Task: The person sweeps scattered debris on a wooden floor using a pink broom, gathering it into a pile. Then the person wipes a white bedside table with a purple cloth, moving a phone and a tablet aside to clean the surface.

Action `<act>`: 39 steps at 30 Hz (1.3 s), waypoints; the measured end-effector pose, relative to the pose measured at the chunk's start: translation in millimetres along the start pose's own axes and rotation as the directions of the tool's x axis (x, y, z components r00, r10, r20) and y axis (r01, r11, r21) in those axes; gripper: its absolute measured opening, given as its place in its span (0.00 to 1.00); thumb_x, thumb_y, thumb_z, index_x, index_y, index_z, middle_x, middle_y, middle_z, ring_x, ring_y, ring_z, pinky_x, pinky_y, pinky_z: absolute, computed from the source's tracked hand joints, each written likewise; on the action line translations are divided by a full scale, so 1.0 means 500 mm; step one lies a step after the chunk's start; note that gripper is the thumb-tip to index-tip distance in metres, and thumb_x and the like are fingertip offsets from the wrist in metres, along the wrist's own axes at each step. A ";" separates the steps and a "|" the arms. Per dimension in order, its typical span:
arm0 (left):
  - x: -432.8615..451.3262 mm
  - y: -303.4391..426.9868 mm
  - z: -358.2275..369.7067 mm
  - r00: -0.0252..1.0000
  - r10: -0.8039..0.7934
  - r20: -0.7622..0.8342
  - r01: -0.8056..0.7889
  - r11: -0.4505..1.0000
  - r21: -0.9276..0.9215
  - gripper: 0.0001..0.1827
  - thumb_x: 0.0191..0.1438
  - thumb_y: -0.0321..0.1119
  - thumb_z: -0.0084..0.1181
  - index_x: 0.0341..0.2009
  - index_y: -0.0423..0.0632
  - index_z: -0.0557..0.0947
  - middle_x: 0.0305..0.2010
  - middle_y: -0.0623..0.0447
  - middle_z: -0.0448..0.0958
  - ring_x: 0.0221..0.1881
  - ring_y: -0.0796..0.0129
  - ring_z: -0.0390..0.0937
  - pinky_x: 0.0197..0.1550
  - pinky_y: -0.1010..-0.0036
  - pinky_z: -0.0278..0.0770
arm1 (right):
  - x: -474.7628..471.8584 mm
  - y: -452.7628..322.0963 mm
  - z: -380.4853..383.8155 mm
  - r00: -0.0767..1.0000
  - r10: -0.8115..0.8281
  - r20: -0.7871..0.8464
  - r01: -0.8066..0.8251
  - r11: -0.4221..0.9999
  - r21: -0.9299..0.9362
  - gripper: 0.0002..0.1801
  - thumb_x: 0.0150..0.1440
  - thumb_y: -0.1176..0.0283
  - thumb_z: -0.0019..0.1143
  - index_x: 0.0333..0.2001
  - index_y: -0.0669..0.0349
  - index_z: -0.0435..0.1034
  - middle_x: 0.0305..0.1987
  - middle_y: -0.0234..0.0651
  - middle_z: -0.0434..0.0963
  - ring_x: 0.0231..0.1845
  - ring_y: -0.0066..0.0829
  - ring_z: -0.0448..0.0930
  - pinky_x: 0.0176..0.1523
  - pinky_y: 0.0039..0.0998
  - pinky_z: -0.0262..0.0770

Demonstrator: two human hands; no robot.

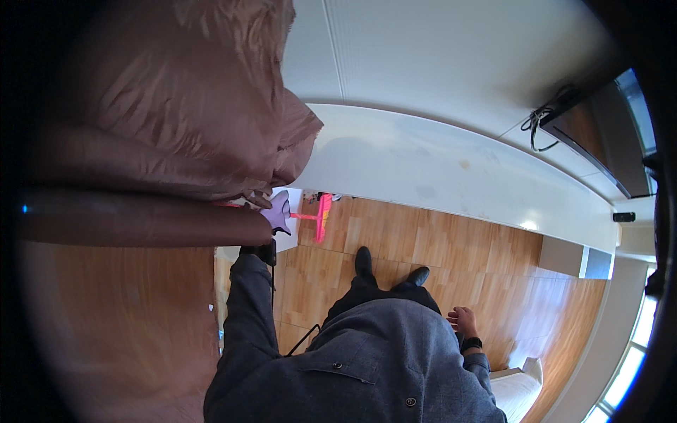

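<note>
My left arm reaches forward to the end of a long brown roll (pixel 153 218), seemingly of smooth sheet material or fabric. A black device or strap sits at that wrist, with a thin black cord hanging from it. The left hand itself is mostly hidden by the roll, so its grip cannot be made out. Beyond the roll lies a bunched, shiny brown cloth (pixel 195 106). A purple pointed-edged thing (pixel 277 212) shows just past the roll's end. My right hand (pixel 463 320) hangs low by my right side, holding nothing, fingers loosely apart, a black watch on its wrist.
A smooth brown surface (pixel 127 312) extends along my left. Ahead runs a long white ledge (pixel 412 153); a pink and orange plastic item (pixel 322 217) is below it. A screen (pixel 603 132) with cables (pixel 537 127) stands right. White cloth (pixel 518 394) lies behind my right arm.
</note>
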State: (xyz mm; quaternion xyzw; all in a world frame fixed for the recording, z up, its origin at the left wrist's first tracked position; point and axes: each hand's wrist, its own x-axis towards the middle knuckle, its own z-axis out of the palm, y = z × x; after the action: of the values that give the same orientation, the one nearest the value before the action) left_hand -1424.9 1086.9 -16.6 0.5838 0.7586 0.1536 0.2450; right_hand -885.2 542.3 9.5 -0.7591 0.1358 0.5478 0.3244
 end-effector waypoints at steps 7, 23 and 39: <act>0.016 0.000 -0.042 0.995 -0.016 -0.102 0.015 1.000 -0.014 0.36 0.66 0.66 0.42 0.50 0.44 0.81 0.51 0.37 0.80 0.53 0.39 0.76 0.52 0.55 0.73 | -0.003 0.042 -0.033 0.999 0.045 -0.012 -0.045 0.999 0.007 0.21 0.66 0.67 0.47 0.57 0.71 0.64 0.42 0.48 0.79 0.35 0.46 0.84 0.32 0.44 0.86; 0.070 -0.046 -0.051 0.955 0.112 -0.276 -0.123 0.992 -0.026 0.33 0.68 0.62 0.41 0.58 0.47 0.78 0.61 0.36 0.76 0.58 0.40 0.74 0.57 0.56 0.71 | -0.040 0.031 -0.021 0.998 0.040 -0.055 -0.039 0.999 0.025 0.18 0.66 0.66 0.47 0.53 0.69 0.67 0.40 0.46 0.79 0.34 0.42 0.85 0.33 0.41 0.86; 0.021 0.026 -0.029 0.953 -0.233 0.191 0.283 0.912 -0.297 0.33 0.63 0.63 0.49 0.39 0.39 0.83 0.32 0.46 0.82 0.28 0.61 0.80 0.22 0.67 0.75 | -0.012 -0.029 -0.002 0.999 -0.022 -0.023 0.022 1.000 0.002 0.18 0.65 0.66 0.49 0.54 0.68 0.67 0.39 0.45 0.79 0.33 0.40 0.84 0.31 0.40 0.85</act>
State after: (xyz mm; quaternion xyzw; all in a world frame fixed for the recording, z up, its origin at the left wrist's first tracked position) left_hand -1424.5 1101.1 0.3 0.4405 0.7733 0.1963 0.4116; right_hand -878.5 551.6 19.9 -0.7666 0.1319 0.5351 0.3295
